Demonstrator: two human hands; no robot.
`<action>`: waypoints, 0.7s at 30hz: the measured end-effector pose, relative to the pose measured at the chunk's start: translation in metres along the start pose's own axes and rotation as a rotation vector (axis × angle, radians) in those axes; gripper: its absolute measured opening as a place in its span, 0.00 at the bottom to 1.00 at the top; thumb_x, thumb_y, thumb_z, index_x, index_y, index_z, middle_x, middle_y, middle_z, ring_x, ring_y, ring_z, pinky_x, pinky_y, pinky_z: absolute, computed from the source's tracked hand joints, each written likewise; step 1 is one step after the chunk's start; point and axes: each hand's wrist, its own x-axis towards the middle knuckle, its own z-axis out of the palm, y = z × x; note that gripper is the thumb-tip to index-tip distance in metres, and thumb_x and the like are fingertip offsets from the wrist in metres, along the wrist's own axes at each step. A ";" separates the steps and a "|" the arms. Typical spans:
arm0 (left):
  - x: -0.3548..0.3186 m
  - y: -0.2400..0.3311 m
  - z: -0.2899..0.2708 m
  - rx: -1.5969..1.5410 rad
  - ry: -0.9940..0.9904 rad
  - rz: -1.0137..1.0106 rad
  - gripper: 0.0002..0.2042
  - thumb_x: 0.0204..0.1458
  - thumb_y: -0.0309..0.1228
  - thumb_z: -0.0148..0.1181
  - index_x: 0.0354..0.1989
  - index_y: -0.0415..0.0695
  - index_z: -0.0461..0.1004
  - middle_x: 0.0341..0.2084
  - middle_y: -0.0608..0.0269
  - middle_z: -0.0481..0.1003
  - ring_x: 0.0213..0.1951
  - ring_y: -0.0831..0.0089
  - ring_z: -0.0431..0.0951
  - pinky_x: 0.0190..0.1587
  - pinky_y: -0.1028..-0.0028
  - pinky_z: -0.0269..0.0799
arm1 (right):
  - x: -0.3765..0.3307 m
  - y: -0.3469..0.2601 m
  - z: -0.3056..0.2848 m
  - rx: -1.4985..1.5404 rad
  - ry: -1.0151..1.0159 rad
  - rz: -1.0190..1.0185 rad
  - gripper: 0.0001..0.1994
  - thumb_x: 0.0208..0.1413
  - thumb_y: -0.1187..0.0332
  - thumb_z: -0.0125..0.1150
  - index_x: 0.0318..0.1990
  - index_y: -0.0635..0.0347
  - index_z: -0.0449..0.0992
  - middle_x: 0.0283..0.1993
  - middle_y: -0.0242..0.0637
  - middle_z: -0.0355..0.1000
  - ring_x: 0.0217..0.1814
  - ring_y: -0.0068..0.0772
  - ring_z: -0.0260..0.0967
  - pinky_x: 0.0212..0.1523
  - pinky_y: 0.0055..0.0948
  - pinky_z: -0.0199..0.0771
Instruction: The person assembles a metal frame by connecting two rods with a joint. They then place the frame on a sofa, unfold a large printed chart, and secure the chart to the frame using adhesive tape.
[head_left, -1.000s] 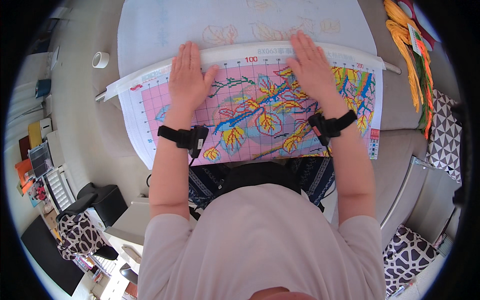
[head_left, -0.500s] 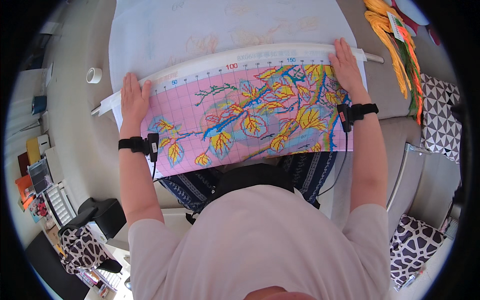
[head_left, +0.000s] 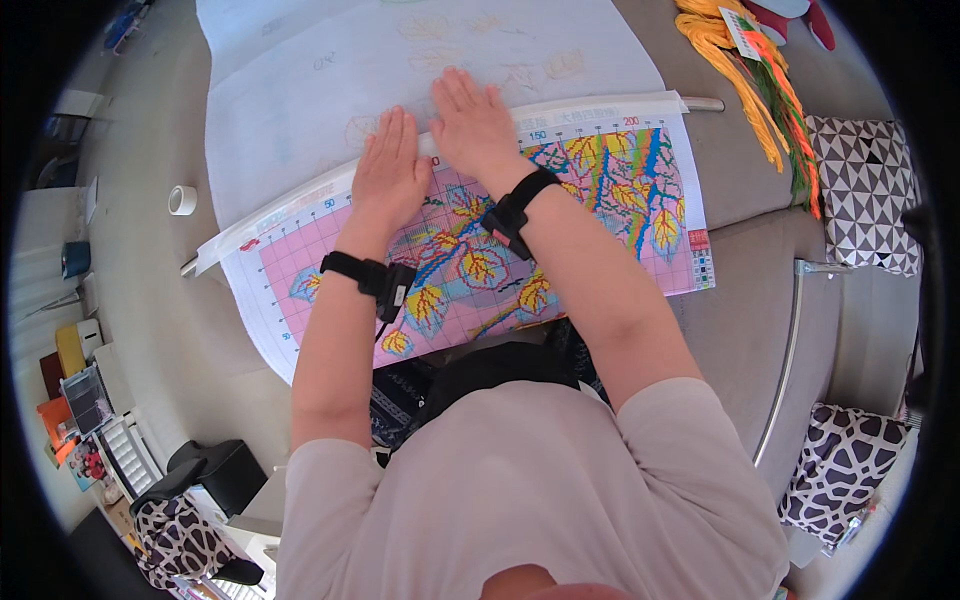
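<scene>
Across my lap lies a cross-stitch cloth [head_left: 285, 235] printed with a pink grid and yellow, blue and green leaves. A pale band runs along its far edge over a rod [head_left: 703, 104], whose metal end sticks out at the right. My left hand [head_left: 395, 170] lies flat on the band near the middle, fingers stretched forward and holding nothing. Close on its right, my right hand [head_left: 475, 125] is also flat, its fingertips reaching past the band onto the white sheet [head_left: 290, 110]. Faint leaf outlines show on that sheet. Both wrists wear black straps with small boxes.
A white roll of tape [head_left: 182, 200] sits on the grey surface to the left. At the far right lie orange, yellow and green thread skeins [head_left: 745, 70]. Two patterned cushions, a triangle one [head_left: 865, 195] and a lattice one [head_left: 845, 470], are on the right. A black chair [head_left: 215, 470] stands lower left.
Both hands have come inward from the two ends of the band and now lie side by side near its middle. More of the cloth's right edge shows now.
</scene>
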 end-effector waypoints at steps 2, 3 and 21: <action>-0.004 -0.015 -0.003 0.016 -0.026 -0.049 0.29 0.59 0.40 0.38 0.66 0.35 0.49 0.67 0.50 0.48 0.69 0.60 0.45 0.68 0.61 0.41 | 0.001 0.028 -0.012 -0.101 -0.052 0.063 0.28 0.59 0.57 0.41 0.65 0.58 0.56 0.71 0.40 0.47 0.74 0.37 0.40 0.69 0.47 0.40; -0.008 -0.024 -0.004 0.031 -0.028 -0.117 0.29 0.59 0.40 0.38 0.66 0.34 0.49 0.67 0.49 0.48 0.69 0.59 0.45 0.68 0.60 0.42 | -0.001 0.046 -0.018 -0.127 -0.084 0.080 0.28 0.59 0.57 0.41 0.66 0.57 0.55 0.72 0.40 0.45 0.75 0.37 0.39 0.70 0.48 0.38; -0.085 -0.266 -0.027 0.395 0.121 -0.708 0.30 0.57 0.42 0.39 0.63 0.31 0.50 0.64 0.39 0.51 0.66 0.47 0.48 0.64 0.51 0.48 | -0.025 0.284 -0.071 -0.338 -0.142 0.499 0.30 0.61 0.53 0.35 0.70 0.48 0.44 0.75 0.39 0.34 0.76 0.41 0.28 0.71 0.49 0.31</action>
